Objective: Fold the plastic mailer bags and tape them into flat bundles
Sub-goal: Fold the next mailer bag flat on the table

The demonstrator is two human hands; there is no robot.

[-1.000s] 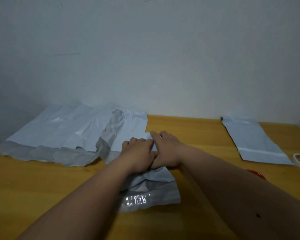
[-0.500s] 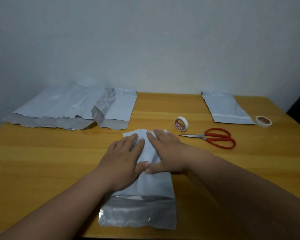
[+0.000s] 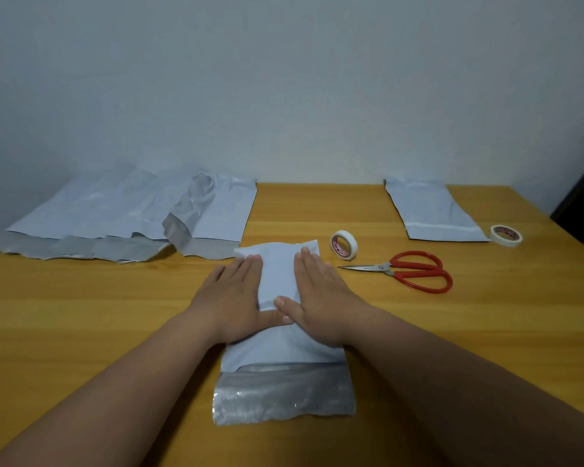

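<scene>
Pressing flat-fingered on the mailer bag (image 3: 279,274) spread on the table (image 3: 81,315) beneath them, the left hand (image 3: 231,298) and right hand (image 3: 321,298) grip nothing, so the slick plastic could skid or spring back uncreased if either palm lifts.

both hands (image 3: 231,298) (image 3: 321,298) flat on mailer bag (image 3: 279,274), wooden table (image 3: 81,315)

table (image 3: 452,332): wood-grain top, smooth, faint sheen
bag (image 3: 280,274): thin white plastic, matt; grey glossy flap at 6 o'clock
pile of bags (image 3: 115,214): crinkled plastic, at 10 o'clock
scissors (image 3: 408,269): bare metal blades, red glossy plastic handles
tape roll (image 3: 343,243): white, matt
</scene>
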